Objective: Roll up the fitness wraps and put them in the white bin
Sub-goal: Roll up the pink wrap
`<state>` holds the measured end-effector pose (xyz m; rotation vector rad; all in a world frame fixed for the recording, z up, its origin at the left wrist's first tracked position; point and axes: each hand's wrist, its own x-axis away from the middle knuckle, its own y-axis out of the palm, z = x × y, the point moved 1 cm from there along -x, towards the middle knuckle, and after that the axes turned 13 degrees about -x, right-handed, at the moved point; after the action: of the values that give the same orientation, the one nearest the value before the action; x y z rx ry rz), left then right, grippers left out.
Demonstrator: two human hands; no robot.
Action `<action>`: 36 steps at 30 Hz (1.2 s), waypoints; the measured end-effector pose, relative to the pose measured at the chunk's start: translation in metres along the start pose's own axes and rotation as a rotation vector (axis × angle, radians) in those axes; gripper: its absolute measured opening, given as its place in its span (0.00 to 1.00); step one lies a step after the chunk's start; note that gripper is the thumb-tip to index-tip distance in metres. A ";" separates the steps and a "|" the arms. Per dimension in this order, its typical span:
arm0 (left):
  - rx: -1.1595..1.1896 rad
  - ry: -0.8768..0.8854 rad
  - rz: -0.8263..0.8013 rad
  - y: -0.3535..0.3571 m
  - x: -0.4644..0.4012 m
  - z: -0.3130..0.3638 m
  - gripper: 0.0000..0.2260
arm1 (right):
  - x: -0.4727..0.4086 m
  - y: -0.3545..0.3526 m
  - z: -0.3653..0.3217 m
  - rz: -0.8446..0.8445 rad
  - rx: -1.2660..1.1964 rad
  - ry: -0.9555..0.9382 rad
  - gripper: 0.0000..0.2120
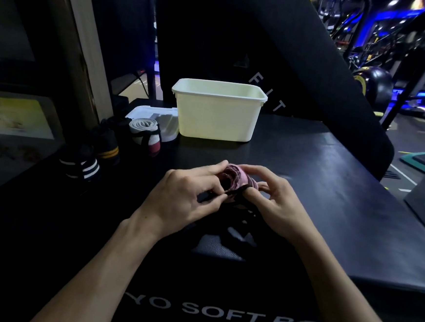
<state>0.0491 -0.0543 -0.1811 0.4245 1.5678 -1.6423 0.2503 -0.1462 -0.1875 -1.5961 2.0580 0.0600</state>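
Near edge: black worktop (328, 220) with white lettering. Above it, left hand (180, 196) and right hand (274, 203) both grip a rolled pink wrap (233, 179), fingers curled round it, pinching its black strap. Farther left: three rolled wraps (89, 166). Beyond: white bin (217, 113), lid (156, 121) beside.

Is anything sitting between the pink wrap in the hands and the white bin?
Nothing visible: bare black surface lies between the pink wrap, held by both hands, and the white bin. The other wraps sit off to the left.
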 end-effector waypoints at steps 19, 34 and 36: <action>-0.348 0.091 0.133 0.010 -0.017 0.009 0.08 | 0.009 0.013 0.003 0.063 0.119 -0.174 0.19; -0.323 0.007 -0.034 0.000 -0.027 0.010 0.13 | 0.009 0.017 0.007 0.064 0.143 -0.171 0.20; -0.336 0.036 -0.007 0.000 -0.026 0.010 0.13 | 0.009 0.018 0.007 0.065 0.146 -0.169 0.19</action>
<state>0.0682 -0.0556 -0.1603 0.2701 1.8320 -1.3468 0.2351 -0.1462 -0.2021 -1.3882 1.9375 0.0639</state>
